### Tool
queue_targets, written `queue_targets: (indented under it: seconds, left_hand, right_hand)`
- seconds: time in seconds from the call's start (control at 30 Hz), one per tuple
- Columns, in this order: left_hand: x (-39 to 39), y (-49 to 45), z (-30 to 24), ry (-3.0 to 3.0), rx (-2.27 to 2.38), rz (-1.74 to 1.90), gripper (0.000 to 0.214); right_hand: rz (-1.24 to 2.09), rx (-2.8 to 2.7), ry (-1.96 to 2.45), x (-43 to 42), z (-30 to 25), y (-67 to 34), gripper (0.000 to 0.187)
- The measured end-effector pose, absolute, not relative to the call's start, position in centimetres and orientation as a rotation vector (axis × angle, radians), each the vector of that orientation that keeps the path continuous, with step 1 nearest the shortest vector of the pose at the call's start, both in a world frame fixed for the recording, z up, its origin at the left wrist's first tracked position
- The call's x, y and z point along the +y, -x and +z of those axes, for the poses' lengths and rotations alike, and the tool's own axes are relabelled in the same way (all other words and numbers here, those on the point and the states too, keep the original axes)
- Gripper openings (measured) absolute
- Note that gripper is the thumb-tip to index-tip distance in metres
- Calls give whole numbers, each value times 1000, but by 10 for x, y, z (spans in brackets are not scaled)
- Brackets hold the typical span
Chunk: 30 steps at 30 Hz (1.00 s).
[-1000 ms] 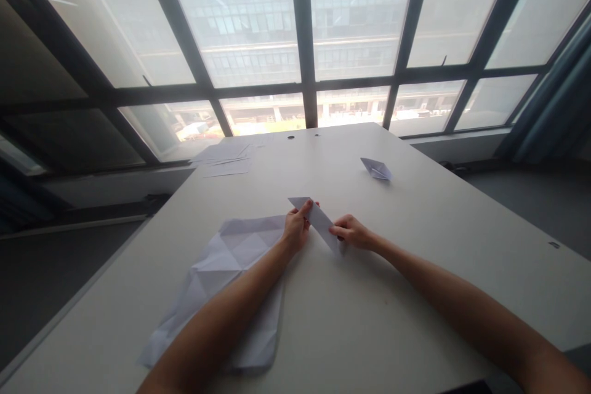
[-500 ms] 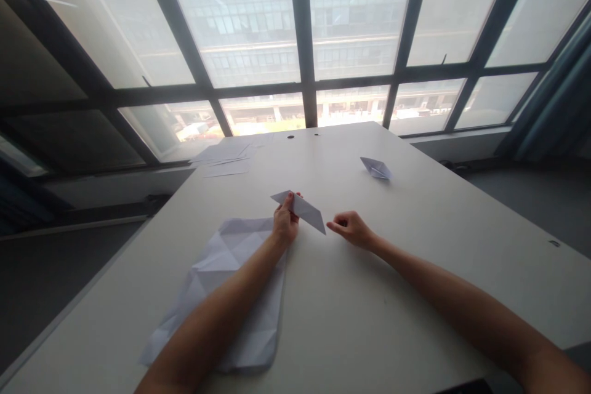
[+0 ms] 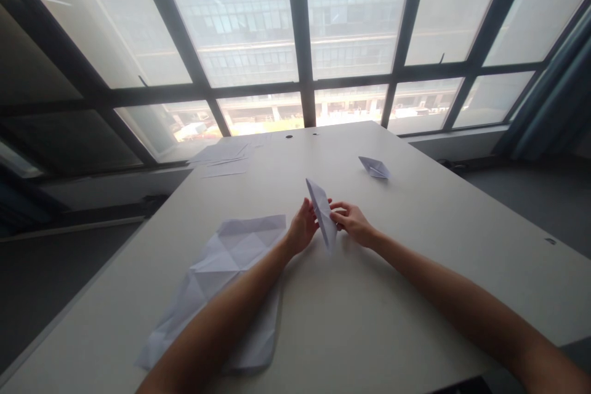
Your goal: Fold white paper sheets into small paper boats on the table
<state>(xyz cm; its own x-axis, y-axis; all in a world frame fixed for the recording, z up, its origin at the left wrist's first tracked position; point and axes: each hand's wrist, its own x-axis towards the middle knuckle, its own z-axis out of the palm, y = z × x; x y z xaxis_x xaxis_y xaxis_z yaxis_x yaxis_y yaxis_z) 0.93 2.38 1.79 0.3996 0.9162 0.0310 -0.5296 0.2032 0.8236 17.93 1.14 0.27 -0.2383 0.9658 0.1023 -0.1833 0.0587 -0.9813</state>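
A folded piece of white paper (image 3: 322, 214) stands steeply tilted above the table, between my two hands. My right hand (image 3: 354, 223) pinches its right side with thumb and fingers. My left hand (image 3: 301, 228) is at its left side, with the fingers against the paper and partly hidden behind it. Under my left forearm lies a large creased white sheet (image 3: 221, 258), flat on the table.
Another folded paper piece (image 3: 375, 167) rests farther back on the right of the white table (image 3: 369, 320). Loose white sheets (image 3: 221, 152) lie at the back left. Tall windows (image 3: 351, 12) rise behind the table.
The folded paper has turned from lying slanted in my left hand to standing steeply, and has shifted right. My right hand, apart from it before, has taken hold of it.
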Motion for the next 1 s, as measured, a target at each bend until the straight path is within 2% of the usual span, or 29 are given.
queue_targets:
  seconds: [0.2, 0.37, 0.67, 1.0]
  left_hand:
    - [23, -6, 14, -976, 547, 988, 42]
    - [28, -4, 9, -1005, 566, 970, 45]
    - [29, -2, 12, -1014, 573, 949, 50]
    - [30, -1, 10, -1034, 619, 987, 53]
  right_hand:
    - [1686, -1043, 796, 12, 3, -182, 42]
    - [1572, -1111, 867, 15, -1, -181, 36]
    - [1542, -1154, 896, 11, 3, -180, 48]
    - [1545, -1138, 851, 10, 6, -183, 42]
